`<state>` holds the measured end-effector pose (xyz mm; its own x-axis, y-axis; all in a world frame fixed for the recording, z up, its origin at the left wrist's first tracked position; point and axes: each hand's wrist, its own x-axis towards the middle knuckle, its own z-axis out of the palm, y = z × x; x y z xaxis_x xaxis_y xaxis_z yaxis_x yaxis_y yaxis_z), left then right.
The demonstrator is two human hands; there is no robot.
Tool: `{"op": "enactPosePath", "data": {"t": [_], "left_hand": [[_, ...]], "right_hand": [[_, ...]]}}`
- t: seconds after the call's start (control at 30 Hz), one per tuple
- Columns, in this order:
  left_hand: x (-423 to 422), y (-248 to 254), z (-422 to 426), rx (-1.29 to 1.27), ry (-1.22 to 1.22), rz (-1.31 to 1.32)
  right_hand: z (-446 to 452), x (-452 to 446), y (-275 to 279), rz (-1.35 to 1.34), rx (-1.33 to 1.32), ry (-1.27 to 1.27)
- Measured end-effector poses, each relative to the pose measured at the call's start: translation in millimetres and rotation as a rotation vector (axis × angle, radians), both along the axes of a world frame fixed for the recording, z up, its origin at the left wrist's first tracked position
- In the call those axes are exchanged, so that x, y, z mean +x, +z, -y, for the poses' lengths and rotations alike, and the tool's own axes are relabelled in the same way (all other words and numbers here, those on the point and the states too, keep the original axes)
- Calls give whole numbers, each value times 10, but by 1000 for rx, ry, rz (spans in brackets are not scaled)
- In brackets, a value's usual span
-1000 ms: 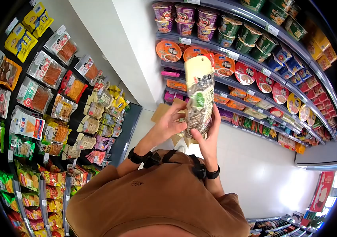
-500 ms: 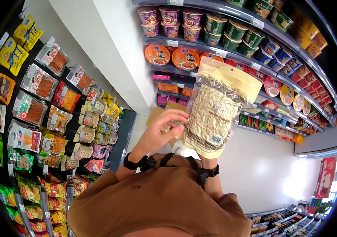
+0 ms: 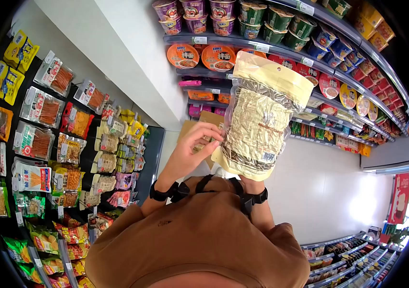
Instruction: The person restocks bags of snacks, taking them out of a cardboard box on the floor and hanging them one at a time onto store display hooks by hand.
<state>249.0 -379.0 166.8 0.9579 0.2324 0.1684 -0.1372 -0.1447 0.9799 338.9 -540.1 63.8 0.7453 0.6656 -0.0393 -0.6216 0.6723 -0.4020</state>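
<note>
A large vacuum-sealed food packet (image 3: 257, 125) with cream ends, a wrinkled middle and a small printed label is held up in front of me, tilted slightly. My right hand (image 3: 251, 183) supports it at the bottom end; its fingers are hidden behind the packet. At the packet's left edge is my left hand (image 3: 196, 146), fingers loosely curled and thumb apart from them. Its fingertips are at or just beside the clear edge; I cannot tell whether they touch.
Hanging snack bags (image 3: 41, 108) fill a black rack on the left. Instant noodle cups (image 3: 250, 19) and bowls line curved shelves ahead. A cardboard box (image 3: 212, 118) stands behind my left hand. White pillar (image 3: 132, 53) between the displays; low shelves (image 3: 348, 259) at lower right.
The packet has shifted slightly up and left in view, and the shelves have shifted too. My left fingertips have drawn slightly back from over the packet's left edge.
</note>
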Motion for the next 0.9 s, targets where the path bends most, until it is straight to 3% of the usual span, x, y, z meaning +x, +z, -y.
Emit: {"op": "enactPosePath", "data": {"t": [0.3,0.73,0.9], "left_hand": [[-67,31,-60,24,35,11],[-254,96,7,-30,77,98],[-224,86,41,-81,67,40]], "right_hand": [[-43,-24,129,14,21,38],[-30,-119,-100,-171,88,61],[40,-30,-318,-192,-27,99]]}}
